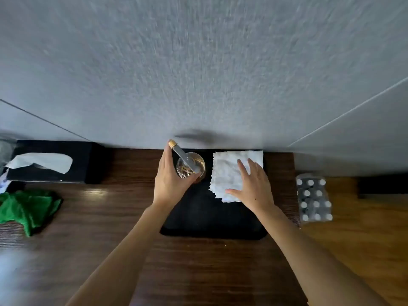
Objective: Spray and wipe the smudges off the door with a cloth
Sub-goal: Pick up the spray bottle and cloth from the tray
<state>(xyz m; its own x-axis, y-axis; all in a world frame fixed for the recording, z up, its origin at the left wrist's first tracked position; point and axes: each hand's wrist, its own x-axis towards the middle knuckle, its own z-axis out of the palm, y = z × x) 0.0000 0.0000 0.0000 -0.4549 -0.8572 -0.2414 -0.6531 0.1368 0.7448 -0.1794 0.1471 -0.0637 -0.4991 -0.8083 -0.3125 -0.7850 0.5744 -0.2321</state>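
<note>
A clear glass spray bottle (pixel 190 164) with a gold-tipped grey nozzle stands at the back left of a black tray (pixel 212 221). My left hand (pixel 170 182) curls around the bottle from the left side. A folded white cloth (pixel 229 173) lies on the tray's back right part. My right hand (pixel 254 186) rests flat on the cloth with fingers spread and straight. Behind the tray rises a grey textured surface (pixel 198 74); whether it is the door I cannot tell.
A black tissue box (pixel 88 162) with a white tissue sticking out stands at the back left of the dark wooden tabletop (pixel 123 206). A green cloth (pixel 28 208) lies at the left edge. A shrink-wrapped pack of small bottles (pixel 313 199) stands on the floor at right.
</note>
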